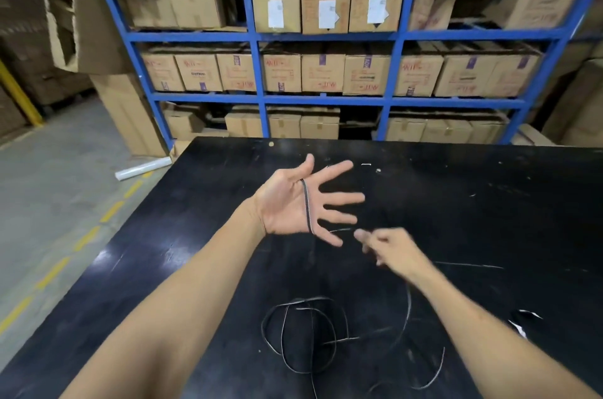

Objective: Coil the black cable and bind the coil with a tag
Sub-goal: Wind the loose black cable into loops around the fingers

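Observation:
My left hand (293, 203) is held palm up over the black table (489, 203), fingers spread wide. A strand of the black cable (307, 207) runs across the palm from between thumb and forefinger down to the little-finger side. My right hand (388, 248), blurred, sits just right of the left hand with its fingers pinched on the cable where it leaves the palm. The remaining cable lies in loose loops (306, 333) on the table near me, between my forearms. A small white-edged piece, perhaps the tag (522, 322), lies by my right forearm.
Blue steel shelving (257, 36) packed with cardboard boxes stands behind the table. More boxes are stacked at the left (124, 111). A roll of clear film (143, 168) lies on the concrete floor by the table's far left corner.

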